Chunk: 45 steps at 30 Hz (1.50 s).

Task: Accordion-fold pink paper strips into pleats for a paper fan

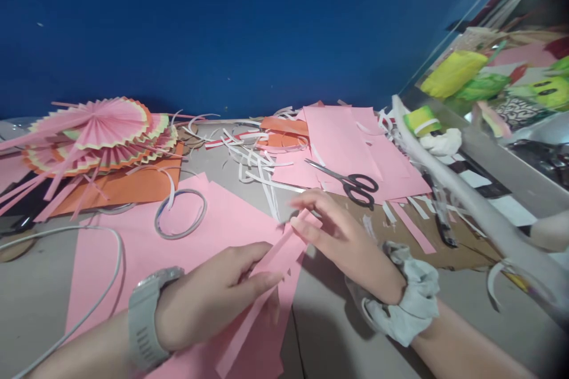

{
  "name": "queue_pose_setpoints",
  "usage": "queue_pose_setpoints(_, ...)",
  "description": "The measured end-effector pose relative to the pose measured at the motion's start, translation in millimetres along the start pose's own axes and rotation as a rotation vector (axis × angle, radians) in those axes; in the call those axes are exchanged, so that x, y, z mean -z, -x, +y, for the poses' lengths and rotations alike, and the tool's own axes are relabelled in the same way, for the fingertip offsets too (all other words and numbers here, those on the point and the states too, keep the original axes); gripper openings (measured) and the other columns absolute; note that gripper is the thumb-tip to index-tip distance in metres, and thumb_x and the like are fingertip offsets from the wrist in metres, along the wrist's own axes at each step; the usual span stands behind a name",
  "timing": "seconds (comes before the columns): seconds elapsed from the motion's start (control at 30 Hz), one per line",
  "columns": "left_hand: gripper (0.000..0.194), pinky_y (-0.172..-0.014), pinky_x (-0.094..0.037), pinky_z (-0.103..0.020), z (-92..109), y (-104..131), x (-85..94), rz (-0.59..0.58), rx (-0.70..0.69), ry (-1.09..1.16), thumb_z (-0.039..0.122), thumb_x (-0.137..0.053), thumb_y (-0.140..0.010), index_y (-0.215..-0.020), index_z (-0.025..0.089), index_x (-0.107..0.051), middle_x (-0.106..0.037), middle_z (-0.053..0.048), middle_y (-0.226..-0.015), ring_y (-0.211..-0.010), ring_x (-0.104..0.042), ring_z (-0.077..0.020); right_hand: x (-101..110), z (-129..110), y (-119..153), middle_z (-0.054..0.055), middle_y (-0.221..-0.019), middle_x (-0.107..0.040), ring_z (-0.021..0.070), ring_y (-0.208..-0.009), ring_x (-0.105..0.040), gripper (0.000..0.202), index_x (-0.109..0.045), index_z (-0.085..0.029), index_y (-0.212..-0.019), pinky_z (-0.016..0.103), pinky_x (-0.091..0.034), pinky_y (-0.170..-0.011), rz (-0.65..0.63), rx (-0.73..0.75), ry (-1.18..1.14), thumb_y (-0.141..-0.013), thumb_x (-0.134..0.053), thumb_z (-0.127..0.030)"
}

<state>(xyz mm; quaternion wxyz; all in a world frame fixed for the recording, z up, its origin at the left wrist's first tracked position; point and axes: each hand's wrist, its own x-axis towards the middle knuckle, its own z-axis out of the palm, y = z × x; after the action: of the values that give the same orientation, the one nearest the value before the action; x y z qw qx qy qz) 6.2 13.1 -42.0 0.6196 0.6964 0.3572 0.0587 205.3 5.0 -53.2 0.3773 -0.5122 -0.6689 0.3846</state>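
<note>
Both hands grip one narrow folded pink paper strip point(284, 251), which slants from upper right to lower left. My left hand point(231, 284), with a grey watch at the wrist, pinches its middle between thumb and fingers. At the strip's upper end, my right hand point(326, 228) holds it with the thumb on top and the fingertips behind. A light scrunchie circles the right wrist. Below the left hand lies a large pink paper sheet point(124, 260). Black-handled scissors point(351, 183) rest on more pink sheets point(342, 136) beyond the right hand.
Pleated pink paper fans point(106, 127) sit at the back left on orange paper point(128, 186). A grey tape ring point(160, 231) lies on the large sheet. White paper scraps point(253, 160) spread behind. A black utility knife point(444, 231) rests on cardboard point(409, 243) at right. A white cable point(118, 249) loops at left.
</note>
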Motion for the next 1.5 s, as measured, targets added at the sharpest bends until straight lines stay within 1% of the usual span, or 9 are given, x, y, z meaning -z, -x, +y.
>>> queue_pose_setpoints(0.23,0.025,-0.069,-0.046,-0.024,1,3,26.6,-0.172,0.055,0.111,0.036,-0.039,-0.090,-0.091,0.016,-0.055,-0.067,-0.003,-0.081,-0.074,-0.062,-0.0150,2,3,-1,0.001,-0.106,-0.051,0.0138,-0.100,-0.049,0.010,-0.049,-0.021,-0.080,0.026,-0.037,-0.086,-0.026,0.054,0.112,-0.088,-0.049,-0.027)
queue_pose_setpoints(0.47,0.030,-0.062,-0.038,-0.025,4,11,38.3,0.107,0.046,-0.595,0.034,-0.035,-0.091,-0.079,0.023,-0.061,-0.064,0.003,-0.073,-0.067,-0.058,-0.0147,9,5,-4,0.003,-0.100,-0.059,0.0159,-0.104,-0.050,0.003,-0.053,-0.020,-0.087,0.033,-0.034,-0.096,-0.063,0.326,0.312,-0.087,-0.051,-0.022)
queue_pose_setpoints(0.53,0.027,-0.062,-0.036,-0.028,2,11,35.6,0.188,0.006,-0.825,0.033,-0.035,-0.090,-0.084,0.024,-0.060,-0.063,0.001,-0.075,-0.069,-0.057,-0.0177,12,6,-5,0.005,-0.109,-0.058,0.0193,-0.111,-0.046,0.015,-0.055,-0.019,-0.099,0.038,-0.028,-0.100,-0.117,0.418,0.476,-0.085,-0.053,-0.025)
queue_pose_setpoints(0.63,0.023,-0.066,-0.036,-0.034,-3,8,30.5,0.201,-0.113,-1.112,0.025,-0.036,-0.090,-0.093,0.022,-0.059,-0.062,-0.002,-0.079,-0.073,-0.055,-0.0217,13,9,-6,0.005,-0.118,-0.056,0.0229,-0.119,-0.039,0.029,-0.050,-0.020,-0.115,0.046,-0.016,-0.104,-0.189,0.467,0.704,-0.087,-0.049,-0.029)
queue_pose_setpoints(0.73,0.023,-0.071,-0.035,-0.036,-8,3,28.8,0.163,-0.209,-1.189,0.017,-0.036,-0.089,-0.095,0.020,-0.058,-0.061,-0.002,-0.080,-0.075,-0.054,-0.0215,12,11,-6,0.005,-0.106,-0.061,0.0225,-0.109,-0.046,0.027,-0.053,-0.020,-0.111,0.045,-0.019,-0.101,-0.231,0.436,0.808,-0.089,-0.045,-0.033)
queue_pose_setpoints(0.93,0.023,-0.069,-0.036,-0.032,-7,0,39.8,0.305,-0.113,-0.992,0.030,-0.040,-0.089,-0.088,0.021,-0.061,-0.062,-0.001,-0.078,-0.074,-0.054,-0.0181,16,8,-9,0.004,-0.088,-0.059,0.0185,-0.091,-0.051,0.014,-0.057,-0.017,-0.083,0.038,-0.029,-0.092,-0.222,0.323,0.772,-0.088,-0.045,-0.022)
queue_pose_setpoints(1.27,0.027,-0.058,-0.045,-0.022,-4,4,60.6,0.168,-0.030,-0.198,0.043,-0.045,-0.086,-0.083,0.019,-0.059,-0.064,0.002,-0.062,-0.059,-0.060,-0.0120,29,-1,-10,-0.004,-0.068,-0.057,0.0104,-0.056,-0.054,0.019,-0.054,-0.021,-0.079,0.022,-0.041,-0.054,-0.167,-0.124,0.179,-0.085,-0.049,-0.038)
queue_pose_setpoints(1.4,0.024,-0.052,-0.046,-0.021,-11,0,56.3,0.266,-0.073,-0.053,0.039,-0.053,-0.083,-0.095,0.019,-0.058,-0.062,0.002,-0.060,-0.054,-0.060,-0.0119,28,3,-9,-0.003,-0.071,-0.058,0.0094,-0.052,-0.053,0.018,-0.056,-0.020,-0.084,0.021,-0.044,-0.051,-0.143,-0.137,0.061,-0.083,-0.053,-0.038)
queue_pose_setpoints(1.5,0.023,-0.048,-0.045,-0.020,-18,-1,50.8,0.307,-0.125,0.026,0.035,-0.053,-0.084,-0.096,0.017,-0.058,-0.058,0.003,-0.055,-0.051,-0.059,-0.0111,29,5,-9,0.000,-0.085,-0.061,0.0127,-0.068,-0.058,0.019,-0.059,-0.022,-0.092,0.023,-0.048,-0.062,-0.149,-0.045,0.036,-0.079,-0.059,-0.035)
